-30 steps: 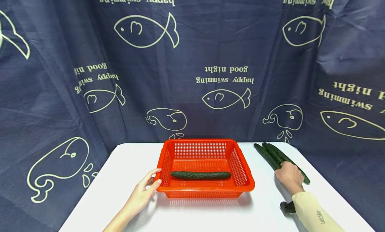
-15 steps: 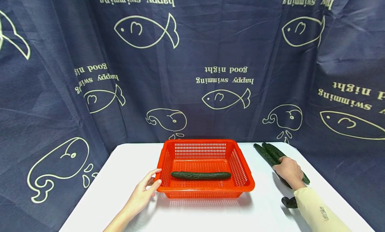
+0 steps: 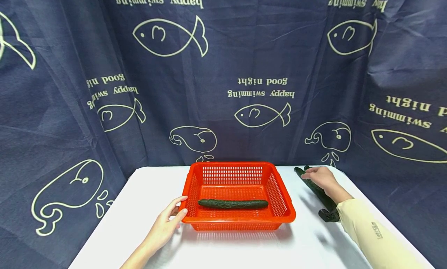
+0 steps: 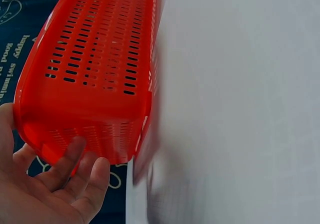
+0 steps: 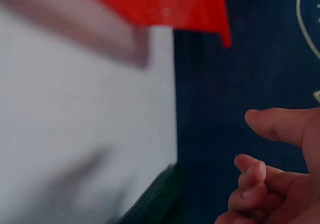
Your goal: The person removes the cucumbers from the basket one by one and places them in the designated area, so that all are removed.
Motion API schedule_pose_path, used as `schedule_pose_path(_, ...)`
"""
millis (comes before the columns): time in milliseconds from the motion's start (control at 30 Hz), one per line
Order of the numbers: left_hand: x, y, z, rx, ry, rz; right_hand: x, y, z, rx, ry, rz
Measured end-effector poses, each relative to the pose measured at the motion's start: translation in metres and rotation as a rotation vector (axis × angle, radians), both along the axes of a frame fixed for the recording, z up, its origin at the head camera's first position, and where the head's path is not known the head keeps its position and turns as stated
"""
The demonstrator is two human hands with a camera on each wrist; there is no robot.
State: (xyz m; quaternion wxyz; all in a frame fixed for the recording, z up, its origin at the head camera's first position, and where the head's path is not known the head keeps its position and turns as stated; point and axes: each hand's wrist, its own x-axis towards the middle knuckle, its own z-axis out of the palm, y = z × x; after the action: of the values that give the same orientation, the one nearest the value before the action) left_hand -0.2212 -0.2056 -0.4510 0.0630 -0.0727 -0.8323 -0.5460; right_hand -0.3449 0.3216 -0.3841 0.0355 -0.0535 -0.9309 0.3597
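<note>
A red plastic basket with slotted walls stands on the white table. Inside it lies one dark green cucumber, crosswise. At the basket's left rim, my left hand grips with the thumb on top; in the left wrist view its other fingers curl beneath the rim by the outer wall. Toward the back right, cucumbers lie side by side, partly hidden by my right hand over their far ends. The right wrist view shows its thumb and fingers apart with nothing between them, and a blurred cucumber below.
The white table ends at a dark blue curtain printed with fish and whales. A black wrist camera hangs under my right wrist, beside the pale yellow sleeve.
My right hand has moved away from me along the cucumbers, from their middle to their far ends, and its shadow now falls apart from it. The left hand and basket stay put.
</note>
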Motion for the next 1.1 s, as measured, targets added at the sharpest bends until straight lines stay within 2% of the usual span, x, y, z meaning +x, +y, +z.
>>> schedule_pose_path(200,0.000,0.000,0.000,0.010,-0.004,-0.017,-0.009,-0.021,0.021,-0.138,-0.090,0.064)
schedule_pose_path(367,0.000,-0.001,0.000,0.020,-0.008,-0.026,-0.015,-0.036,0.033,-0.231,-0.156,0.154)
schedule_pose_path(600,0.001,-0.001,0.001,0.005,-0.005,-0.019,-0.021,-0.056,0.046,-0.261,-0.223,0.294)
schedule_pose_path(1100,0.001,0.001,0.001,-0.002,0.000,-0.001,-0.036,-0.098,0.045,-0.300,-0.354,0.464)
